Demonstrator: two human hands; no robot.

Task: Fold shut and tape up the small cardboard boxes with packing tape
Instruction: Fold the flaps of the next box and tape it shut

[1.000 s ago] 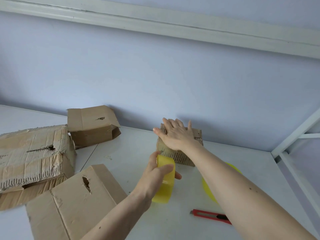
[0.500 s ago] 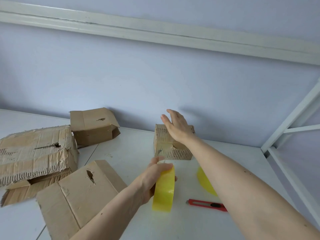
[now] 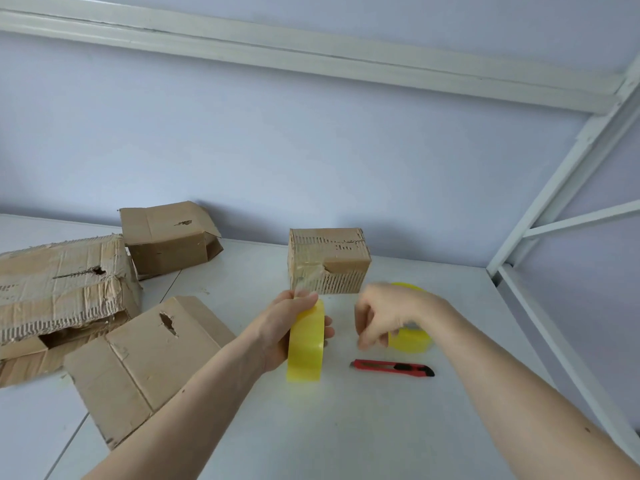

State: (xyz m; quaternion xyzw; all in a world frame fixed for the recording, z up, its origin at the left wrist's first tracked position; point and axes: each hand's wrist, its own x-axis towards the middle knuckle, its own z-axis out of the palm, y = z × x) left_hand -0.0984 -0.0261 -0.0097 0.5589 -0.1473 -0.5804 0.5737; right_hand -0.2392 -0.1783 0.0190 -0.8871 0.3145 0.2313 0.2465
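A small cardboard box stands folded shut near the wall, with clear tape over its torn front. My left hand grips a yellow roll of packing tape and holds it upright on its edge on the white table. My right hand hovers blurred just right of that roll, its fingers loosely curled downward and holding nothing. It is apart from the box and above a red utility knife.
A second yellow tape roll lies flat behind my right hand. Three more worn boxes sit at the left: one by the wall, a crushed large one and one lying near me. A white metal frame borders the table's right edge.
My right hand has lifted off the top of the small box and come back toward me, to beside the tape roll. The left hand has drawn the roll a little nearer.
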